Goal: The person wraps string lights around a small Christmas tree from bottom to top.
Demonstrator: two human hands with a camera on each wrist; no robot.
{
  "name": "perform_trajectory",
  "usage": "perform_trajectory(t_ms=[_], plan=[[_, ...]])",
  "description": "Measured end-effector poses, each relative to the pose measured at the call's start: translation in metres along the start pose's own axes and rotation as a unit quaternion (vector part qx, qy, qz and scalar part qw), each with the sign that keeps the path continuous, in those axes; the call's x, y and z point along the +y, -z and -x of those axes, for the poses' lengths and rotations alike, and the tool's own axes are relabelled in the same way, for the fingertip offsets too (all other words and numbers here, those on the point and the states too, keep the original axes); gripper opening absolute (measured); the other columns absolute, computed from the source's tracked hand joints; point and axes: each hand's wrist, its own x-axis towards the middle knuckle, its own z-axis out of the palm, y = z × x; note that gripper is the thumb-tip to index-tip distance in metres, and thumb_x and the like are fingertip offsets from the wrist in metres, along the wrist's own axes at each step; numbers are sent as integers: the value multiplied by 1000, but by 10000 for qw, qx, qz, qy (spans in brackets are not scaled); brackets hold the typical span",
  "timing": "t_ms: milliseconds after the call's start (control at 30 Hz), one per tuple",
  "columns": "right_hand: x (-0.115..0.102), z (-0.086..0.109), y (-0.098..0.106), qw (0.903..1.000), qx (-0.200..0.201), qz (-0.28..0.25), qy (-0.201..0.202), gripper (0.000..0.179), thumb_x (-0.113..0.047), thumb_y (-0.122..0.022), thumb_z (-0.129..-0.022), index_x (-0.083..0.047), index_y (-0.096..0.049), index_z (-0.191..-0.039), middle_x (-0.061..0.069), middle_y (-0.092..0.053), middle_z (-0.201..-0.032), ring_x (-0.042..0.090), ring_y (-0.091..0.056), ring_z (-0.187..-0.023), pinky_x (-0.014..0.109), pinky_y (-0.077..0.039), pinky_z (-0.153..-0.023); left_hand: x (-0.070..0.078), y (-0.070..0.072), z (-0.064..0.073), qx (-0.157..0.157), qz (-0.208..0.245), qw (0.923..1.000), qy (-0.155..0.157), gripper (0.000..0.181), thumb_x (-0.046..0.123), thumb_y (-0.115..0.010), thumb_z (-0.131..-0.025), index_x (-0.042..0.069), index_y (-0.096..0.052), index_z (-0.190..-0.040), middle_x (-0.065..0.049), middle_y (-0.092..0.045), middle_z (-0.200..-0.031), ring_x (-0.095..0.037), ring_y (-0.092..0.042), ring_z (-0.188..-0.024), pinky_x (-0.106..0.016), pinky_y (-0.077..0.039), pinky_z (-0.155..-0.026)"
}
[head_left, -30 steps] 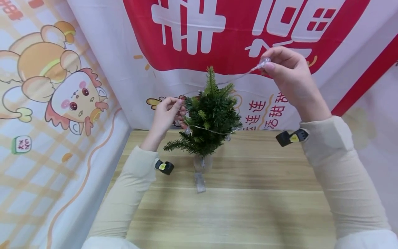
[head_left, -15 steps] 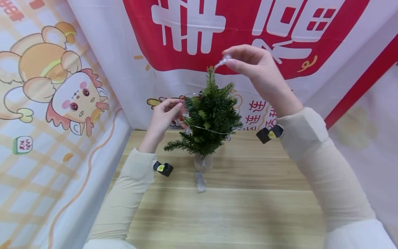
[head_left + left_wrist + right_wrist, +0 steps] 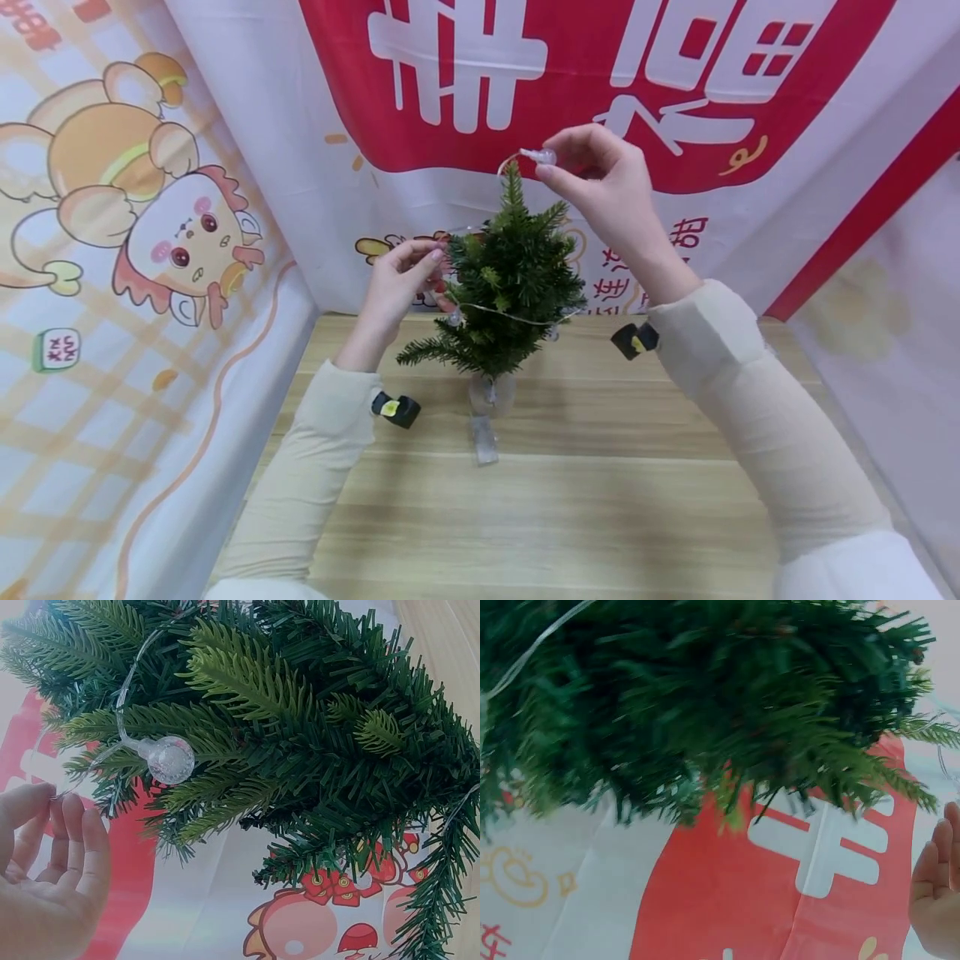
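A small artificial Christmas tree (image 3: 517, 267) stands upright with string lights (image 3: 510, 316) looped across its front. My left hand (image 3: 397, 283) is at the tree's left side. In the left wrist view its thumb and fingertips pinch the thin clear wire (image 3: 79, 776), close to a round clear bulb (image 3: 172, 760) against the needles. Just right of the tree's tip, my right hand (image 3: 607, 183) pinches another clear bulb (image 3: 540, 156) between thumb and fingers. That bulb's wire curves beside the tip. Only part of the right hand (image 3: 937, 885) shows in the right wrist view.
Below the tree are its round pale base (image 3: 492, 393) and a small clear box (image 3: 483, 442) on the wooden table (image 3: 570, 517). A printed cloth (image 3: 337, 67) hangs close behind the tree, and another covers the left side.
My right hand has moved left with the bulb, from well right of the tree to beside its tip, and lowered slightly since half a second ago. The left hand has hardly moved.
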Motion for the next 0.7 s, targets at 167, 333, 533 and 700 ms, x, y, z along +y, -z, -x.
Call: perform_trajectory(t_ms=[167,333,533,700], plan=[[5,13,6,9997,196,-108,-83,17,-17,-70,-87,-13,-66,-103,-12,-66,-92,10,-62,-90,15,-52,-80,-2,0,0,27,21,10000,54,34,22,-55,-97,2,-57,-125,10,-60,-87,-5,-59,-76,-25,-57,-80],[7,27,13,9977,87,-657,-132,18,-11,-71,-85,-13,-66,-102,-8,-68,-93,9,-66,-86,14,-54,-78,-2,0,0,31,63,10000,40,34,22,-56,-97,1,-57,-124,10,-60,-87,-4,-59,-75,-19,-56,-75],[16,41,20,9903,-342,-1316,-278,22,-8,-70,-86,-9,-70,-107,-4,-72,-98,6,-71,-86,14,-56,-77,-3,1,0,-34,150,9999,-3,34,24,-57,-97,3,-57,-124,10,-61,-91,-6,-61,-78,-24,-57,-77],[22,48,19,9814,-487,-1791,-494,19,-11,-65,-90,-5,-69,-107,-1,-72,-96,9,-71,-89,19,-56,-86,-4,0,0,21,171,9999,-13,36,24,-56,-97,2,-57,-125,11,-60,-90,-6,-60,-78,-21,-57,-74]])
